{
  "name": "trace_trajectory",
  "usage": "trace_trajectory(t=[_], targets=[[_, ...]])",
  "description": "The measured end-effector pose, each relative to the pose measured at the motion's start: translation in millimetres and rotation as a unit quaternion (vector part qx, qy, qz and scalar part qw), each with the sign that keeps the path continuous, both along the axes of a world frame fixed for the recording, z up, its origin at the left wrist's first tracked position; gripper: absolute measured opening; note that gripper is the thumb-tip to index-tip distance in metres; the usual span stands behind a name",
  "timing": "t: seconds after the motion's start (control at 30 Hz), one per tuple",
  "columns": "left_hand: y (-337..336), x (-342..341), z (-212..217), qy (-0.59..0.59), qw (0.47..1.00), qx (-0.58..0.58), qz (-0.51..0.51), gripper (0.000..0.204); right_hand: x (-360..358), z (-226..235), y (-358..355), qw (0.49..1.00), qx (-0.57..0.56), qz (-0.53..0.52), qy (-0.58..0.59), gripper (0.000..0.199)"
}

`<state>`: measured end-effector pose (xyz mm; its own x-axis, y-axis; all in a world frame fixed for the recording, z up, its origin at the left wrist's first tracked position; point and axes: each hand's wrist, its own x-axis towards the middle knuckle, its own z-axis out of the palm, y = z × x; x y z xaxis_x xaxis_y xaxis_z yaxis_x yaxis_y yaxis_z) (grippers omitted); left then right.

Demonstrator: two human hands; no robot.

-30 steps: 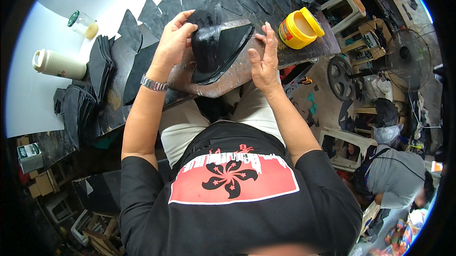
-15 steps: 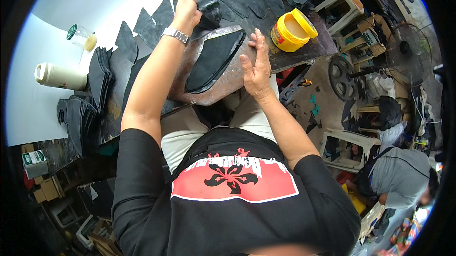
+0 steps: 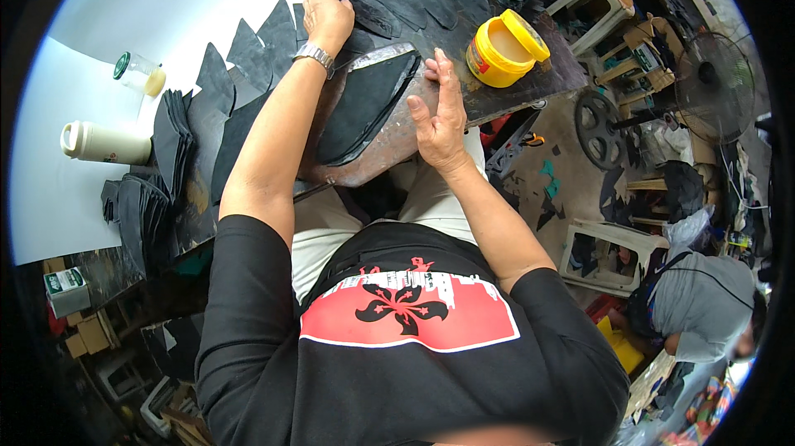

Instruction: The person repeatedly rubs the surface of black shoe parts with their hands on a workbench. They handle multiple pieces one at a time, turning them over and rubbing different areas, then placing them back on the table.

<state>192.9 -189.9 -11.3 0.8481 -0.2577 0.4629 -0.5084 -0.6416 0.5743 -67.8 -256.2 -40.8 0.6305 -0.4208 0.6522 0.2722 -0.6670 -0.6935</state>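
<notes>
Head view shows the black leather piece [image 3: 364, 102] lying flat on the worn work board [image 3: 389, 148] that rests across my lap and the bench edge, just in front of me. I judge it light, thin and floppy, a little tacky where glue has touched it, so it is best taken by pinching a pointed end or an edge rather than its middle. My right hand [image 3: 443, 115] stands open beside its right edge, palm flat and fingers straight, gripping nothing, resting against the board. My left hand [image 3: 327, 11] is stretched to the far side, fingers curled down onto the spread row of black cut pieces [image 3: 248, 44]; whether it has one pinched I cannot tell. To the right sits an open yellow glue tub [image 3: 501, 53]. Left, near the stacked black pieces [image 3: 153, 189], stand a white bottle [image 3: 108, 144] and a small glass jar [image 3: 137, 73].

Against half a second ago, my left hand has gone farther along the row, and my right has dropped lower on the board.
</notes>
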Motion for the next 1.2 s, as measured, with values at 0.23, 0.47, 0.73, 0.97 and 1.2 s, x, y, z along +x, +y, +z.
trace_trajectory(t=[0.23, 0.47, 0.73, 0.97, 1.2], targets=[[22, 7, 2, -0.012, 0.995, 0.088, -0.046, 0.048, 1, 0, -1, 1.0, -0.016, -0.01, 0.008, 0.073], [24, 10, -5, -0.001, 0.995, 0.079, -0.056, 0.041, 0, -1, -1, 1.0, -0.002, -0.004, 0.014, 0.073], [32, 6, -1, -0.088, 0.973, 0.203, -0.058, 0.051, 0, 0, -1, 1.0, -0.002, -0.006, 0.01, 0.071], [31, 7, -10, -0.171, 0.963, 0.203, -0.042, 0.053, -1, 1, 0, 1.0, 0.004, -0.004, 0.011, 0.069], [33, 13, -15, -0.208, 0.966, 0.135, -0.074, 0.033, 0, 0, 0, 1.0, 0.007, 0.0, 0.004, 0.069]])
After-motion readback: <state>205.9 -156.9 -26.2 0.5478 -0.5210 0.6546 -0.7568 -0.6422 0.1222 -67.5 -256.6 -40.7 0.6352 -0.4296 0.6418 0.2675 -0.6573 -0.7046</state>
